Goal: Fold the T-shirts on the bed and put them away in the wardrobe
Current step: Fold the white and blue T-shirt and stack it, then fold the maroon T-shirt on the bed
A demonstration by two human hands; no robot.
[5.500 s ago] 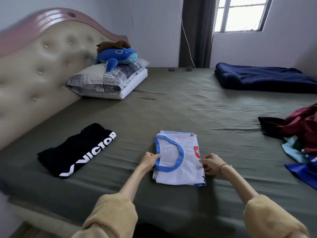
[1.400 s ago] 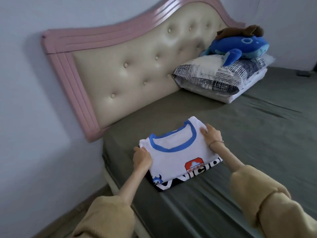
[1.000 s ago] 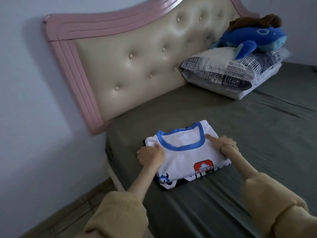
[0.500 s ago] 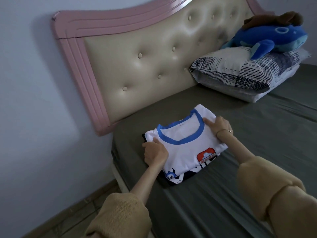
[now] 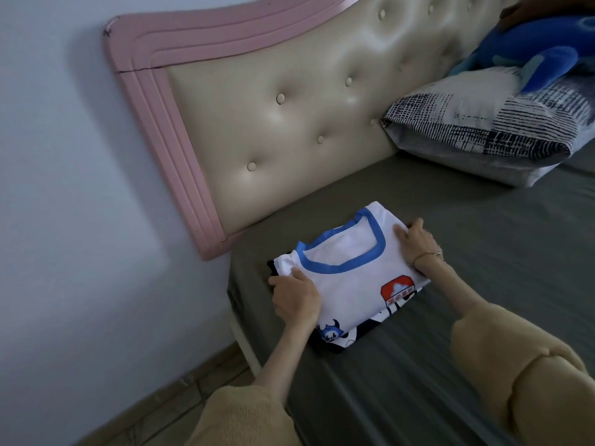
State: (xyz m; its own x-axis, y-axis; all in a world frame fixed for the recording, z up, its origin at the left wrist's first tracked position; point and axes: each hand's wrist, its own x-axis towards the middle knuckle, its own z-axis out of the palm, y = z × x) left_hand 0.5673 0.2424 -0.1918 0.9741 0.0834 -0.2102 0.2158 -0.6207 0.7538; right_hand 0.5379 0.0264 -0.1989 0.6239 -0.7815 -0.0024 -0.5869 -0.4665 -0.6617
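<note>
A folded white T-shirt (image 5: 347,278) with a blue collar lies on top of a folded black T-shirt (image 5: 323,348), of which only the edges show. The stack sits on the olive bed sheet (image 5: 483,259) at the bed's corner, close to the headboard. My left hand (image 5: 296,297) grips the stack's left edge, thumb on top and fingers curled at the side. My right hand (image 5: 417,243) holds the right edge near the collar, with the thumb lying on the white cloth.
The cream tufted headboard (image 5: 289,123) with a pink frame rises just behind the stack. A patterned pillow (image 5: 483,123) carrying a blue plush toy (image 5: 531,53) lies to the right. The bed's edge drops to the floor (image 5: 193,397) on the left, beside a pale wall.
The white T-shirt has gone from the middle of the bed onto the black one near the headboard. Over the last second both hands have shifted along the stack's two side edges.
</note>
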